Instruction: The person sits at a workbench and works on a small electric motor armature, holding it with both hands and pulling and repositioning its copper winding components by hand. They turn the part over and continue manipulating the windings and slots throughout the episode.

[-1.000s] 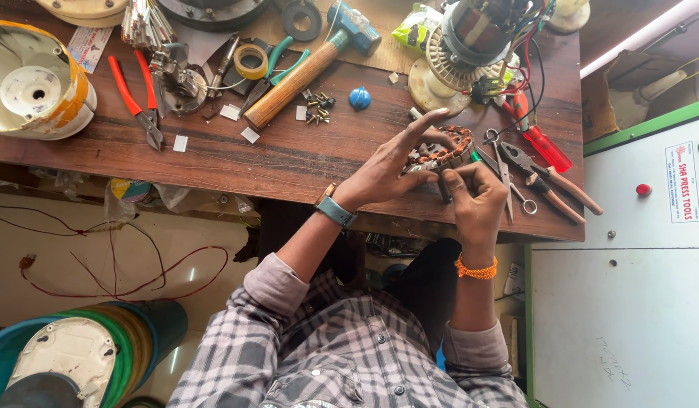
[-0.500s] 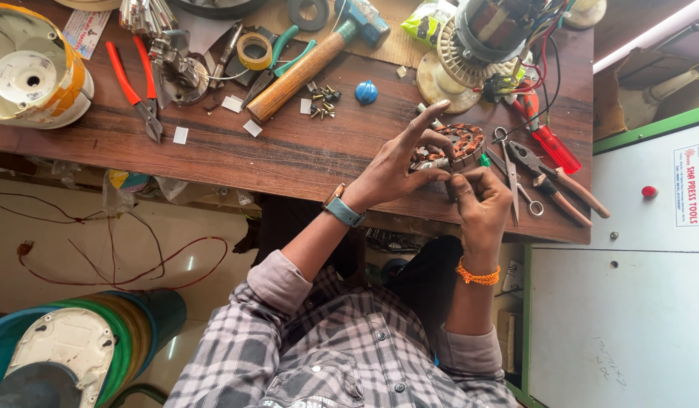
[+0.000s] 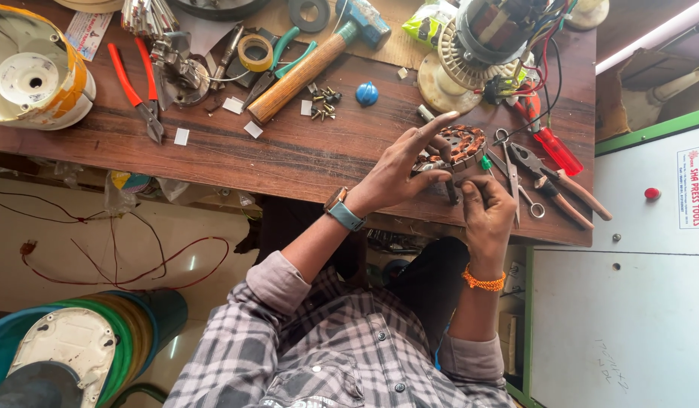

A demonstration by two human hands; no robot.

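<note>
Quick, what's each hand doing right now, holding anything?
Left hand: fingers spread, thumb and fingers steadying the copper-wound stator on the wooden workbench.
Right hand: fingers pinched on a small dark tool at the stator's edge.

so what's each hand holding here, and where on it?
Left hand grips the round copper-wound stator at its near rim. Right hand pinches a small dark tool against it; its kind cannot be told.

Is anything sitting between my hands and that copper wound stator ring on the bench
Nothing visible does. The left hand already rests on the stator ring, and the right hand works at its near edge. Scissors and pliers lie beside it.
</note>
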